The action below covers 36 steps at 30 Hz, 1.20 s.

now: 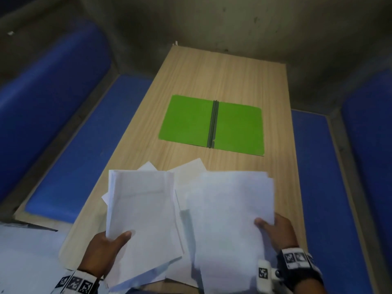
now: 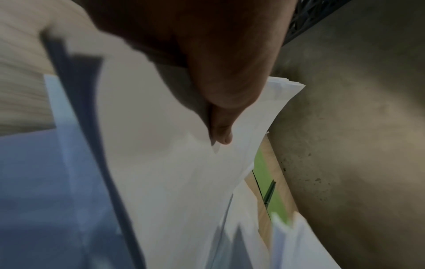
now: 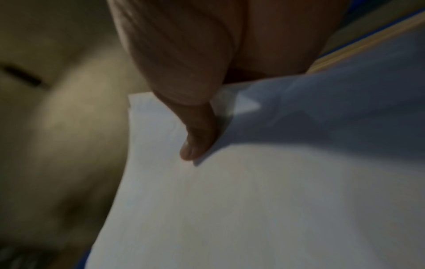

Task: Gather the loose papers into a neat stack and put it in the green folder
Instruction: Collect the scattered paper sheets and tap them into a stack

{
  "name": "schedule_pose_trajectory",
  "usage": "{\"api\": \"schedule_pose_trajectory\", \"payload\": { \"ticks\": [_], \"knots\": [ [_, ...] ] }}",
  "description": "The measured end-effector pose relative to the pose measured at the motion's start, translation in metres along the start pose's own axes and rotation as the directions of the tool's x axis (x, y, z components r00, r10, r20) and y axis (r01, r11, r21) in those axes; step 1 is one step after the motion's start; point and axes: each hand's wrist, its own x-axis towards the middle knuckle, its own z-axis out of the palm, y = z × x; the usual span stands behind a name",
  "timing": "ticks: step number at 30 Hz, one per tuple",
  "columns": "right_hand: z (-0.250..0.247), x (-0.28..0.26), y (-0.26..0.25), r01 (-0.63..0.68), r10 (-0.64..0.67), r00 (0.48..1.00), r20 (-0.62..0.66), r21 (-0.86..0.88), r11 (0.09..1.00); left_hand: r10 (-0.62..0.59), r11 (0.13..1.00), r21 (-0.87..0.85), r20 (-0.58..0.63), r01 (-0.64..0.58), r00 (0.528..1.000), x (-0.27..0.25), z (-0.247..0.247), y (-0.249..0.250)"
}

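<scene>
The green folder (image 1: 212, 125) lies open and flat in the middle of the wooden table (image 1: 229, 77), with its dark spine clip down the centre; a strip of the folder (image 2: 264, 174) shows in the left wrist view. White papers lie spread at the near end. My left hand (image 1: 106, 249) pinches a bundle of sheets (image 1: 142, 213) at its lower left corner, thumb on top (image 2: 220, 127). My right hand (image 1: 277, 232) pinches another bundle (image 1: 231, 215) at its right edge, thumb on top (image 3: 195, 143). More loose sheets (image 1: 188, 172) lie under and between both bundles.
Blue padded benches (image 1: 70, 158) run along both sides of the table, the right one (image 1: 318, 187) close to my right hand. A grey concrete wall (image 1: 233, 24) stands behind the table's far end. Bare wood shows beyond and around the folder.
</scene>
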Motion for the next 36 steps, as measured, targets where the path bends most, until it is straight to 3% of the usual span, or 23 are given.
{"api": "schedule_pose_trajectory", "payload": {
  "ticks": [2, 6, 8, 10, 14, 17, 20, 25, 28, 32, 36],
  "knots": [
    [0.02, 0.019, 0.001, 0.062, -0.011, 0.981, 0.193, -0.259, 0.964, -0.015, 1.0, -0.019, -0.012, 0.015, 1.0, 0.002, 0.0, -0.002],
    [0.062, 0.039, 0.006, 0.314, -0.044, 0.91, 0.411, -0.618, 0.721, -0.02, 0.998, -0.057, -0.048, 0.017, 0.999, 0.007, -0.004, -0.003],
    [0.079, 0.04, 0.007, 0.394, -0.052, 0.893, 0.447, -0.722, 0.568, -0.023, 0.997, -0.071, -0.07, 0.018, 0.997, 0.01, -0.008, -0.004],
    [0.091, 0.04, 0.013, 0.39, -0.038, 0.899, 0.437, -0.757, 0.524, -0.031, 0.996, -0.092, -0.083, 0.024, 0.996, 0.013, -0.011, -0.006],
    [0.101, 0.034, 0.027, 0.333, -0.047, 0.925, 0.377, -0.747, 0.575, -0.042, 0.994, -0.107, -0.09, 0.032, 0.995, 0.016, -0.012, -0.011],
    [0.097, 0.037, 0.034, 0.21, -0.141, 0.978, 0.156, -0.777, 0.593, -0.054, 0.993, -0.109, -0.089, 0.045, 0.995, 0.017, -0.011, -0.012],
    [0.092, 0.044, 0.03, 0.045, -0.097, 0.995, -0.032, -0.718, 0.695, -0.064, 0.994, -0.088, -0.078, 0.057, 0.995, 0.02, -0.011, -0.015],
    [0.1, 0.054, 0.024, 0.049, -0.062, 0.998, -0.005, -0.564, 0.824, -0.058, 0.997, -0.063, -0.072, 0.054, 0.996, 0.024, -0.01, -0.012],
    [0.104, 0.051, 0.021, -0.056, 0.031, 0.998, -0.058, -0.5, 0.864, -0.052, 0.997, -0.068, -0.067, 0.048, 0.996, 0.024, -0.009, -0.01],
    [0.109, 0.049, 0.015, -0.252, 0.164, 0.965, -0.204, -0.555, 0.793, -0.042, 0.997, -0.072, -0.071, 0.037, 0.997, 0.02, -0.008, -0.007],
    [0.112, 0.049, 0.015, -0.24, 0.176, 0.969, -0.174, -0.483, 0.842, -0.052, 0.996, -0.072, -0.072, 0.047, 0.996, 0.017, -0.008, -0.007]
  ]
}}
